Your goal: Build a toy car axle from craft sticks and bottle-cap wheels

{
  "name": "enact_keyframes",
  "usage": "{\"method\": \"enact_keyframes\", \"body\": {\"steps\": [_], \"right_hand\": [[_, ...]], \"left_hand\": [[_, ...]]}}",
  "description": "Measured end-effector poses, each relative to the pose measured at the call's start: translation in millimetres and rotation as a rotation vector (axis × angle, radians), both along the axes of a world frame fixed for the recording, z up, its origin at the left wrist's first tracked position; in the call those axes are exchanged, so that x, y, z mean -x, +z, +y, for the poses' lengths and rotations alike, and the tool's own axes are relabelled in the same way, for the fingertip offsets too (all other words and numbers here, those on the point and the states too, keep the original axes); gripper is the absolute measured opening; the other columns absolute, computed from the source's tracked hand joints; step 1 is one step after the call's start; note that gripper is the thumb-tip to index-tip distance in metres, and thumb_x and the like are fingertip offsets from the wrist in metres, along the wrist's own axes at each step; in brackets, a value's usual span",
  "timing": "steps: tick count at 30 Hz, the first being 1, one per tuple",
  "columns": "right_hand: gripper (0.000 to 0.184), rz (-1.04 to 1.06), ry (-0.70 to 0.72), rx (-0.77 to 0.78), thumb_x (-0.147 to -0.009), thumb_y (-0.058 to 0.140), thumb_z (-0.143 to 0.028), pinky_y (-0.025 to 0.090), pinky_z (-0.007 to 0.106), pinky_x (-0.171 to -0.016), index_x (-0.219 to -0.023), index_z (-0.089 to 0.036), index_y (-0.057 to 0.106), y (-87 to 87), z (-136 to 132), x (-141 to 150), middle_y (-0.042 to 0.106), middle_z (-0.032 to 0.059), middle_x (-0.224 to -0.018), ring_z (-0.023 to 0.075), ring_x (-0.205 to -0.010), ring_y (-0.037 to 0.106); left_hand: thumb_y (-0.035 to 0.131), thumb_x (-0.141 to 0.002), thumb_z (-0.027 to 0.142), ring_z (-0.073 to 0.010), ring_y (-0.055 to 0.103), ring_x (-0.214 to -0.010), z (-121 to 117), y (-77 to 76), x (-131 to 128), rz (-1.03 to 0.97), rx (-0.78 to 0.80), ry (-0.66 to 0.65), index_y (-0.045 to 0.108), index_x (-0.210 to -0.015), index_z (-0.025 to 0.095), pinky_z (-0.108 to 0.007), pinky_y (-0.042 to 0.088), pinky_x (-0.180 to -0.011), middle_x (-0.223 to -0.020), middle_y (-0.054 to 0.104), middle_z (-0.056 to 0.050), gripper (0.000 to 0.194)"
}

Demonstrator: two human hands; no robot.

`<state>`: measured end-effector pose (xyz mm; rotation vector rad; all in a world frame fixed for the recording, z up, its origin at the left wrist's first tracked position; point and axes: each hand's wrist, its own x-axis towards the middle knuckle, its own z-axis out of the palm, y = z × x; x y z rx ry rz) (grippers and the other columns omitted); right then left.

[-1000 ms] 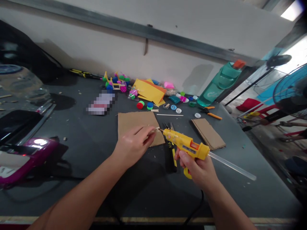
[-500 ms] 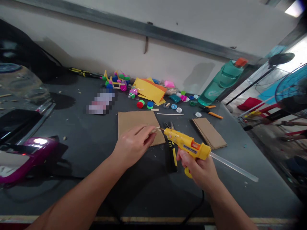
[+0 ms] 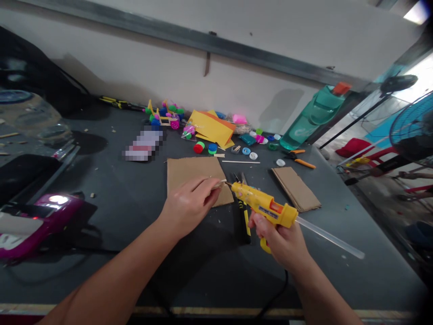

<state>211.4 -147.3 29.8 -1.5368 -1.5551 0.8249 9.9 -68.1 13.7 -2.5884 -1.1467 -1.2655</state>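
Left hand [image 3: 189, 205]: fingers pinched together on a small pale stick [image 3: 222, 182] — over the cardboard sheet [image 3: 192, 171]
Right hand [image 3: 284, 239]: fingers wrapped round the grip of the yellow glue gun [image 3: 262, 202], above the middle of the worktop [image 3: 125, 189]
Nozzle [image 3: 230, 185]: at the stick's end — touching or just apart, I cannot tell
Green bottle [image 3: 309, 119]: near the worktop's back right corner

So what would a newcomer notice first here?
Probably the yellow glue gun in the right hand, front and centre, its nozzle right by the pale stick pinched in the left hand. Next, the big green bottle at the table's back right, and the bright crafts at the back, left of the yellow paper.
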Motion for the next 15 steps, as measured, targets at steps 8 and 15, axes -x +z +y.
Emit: {"method": "enact_keyframes", "body": {"steps": [8,15], "right_hand": [[0.03,0.045,-0.011,0.035,-0.084,0.051,-0.035,0.041,0.024,-0.047,-0.06,-0.018,0.056,0.1,-0.7,-2.1,0.053,0.0006,-0.051,0.012,-0.049,0.049],[0.03,-0.004,0.016,0.019,-0.084,0.049,-0.034,0.04,0.023,-0.047,-0.061,-0.018,0.054,3.0,-0.1,0.5,0.05,-0.0009,-0.052,0.0106,-0.048,0.046]], "left_hand": [[0.054,-0.087,0.019,-0.0163,0.066,-0.086,0.0,0.8,0.8,0.017,-0.029,0.006,0.062,-0.105,0.018,-0.029,0.054,-0.076,-0.095,0.07,-0.005,0.02],[0.055,-0.087,0.019,-0.0161,0.066,-0.086,-0.2,1.0,0.4,0.053,-0.039,0.009,0.062,-0.104,0.018,-0.028,0.053,-0.076,-0.095,0.07,-0.005,0.018]]}}
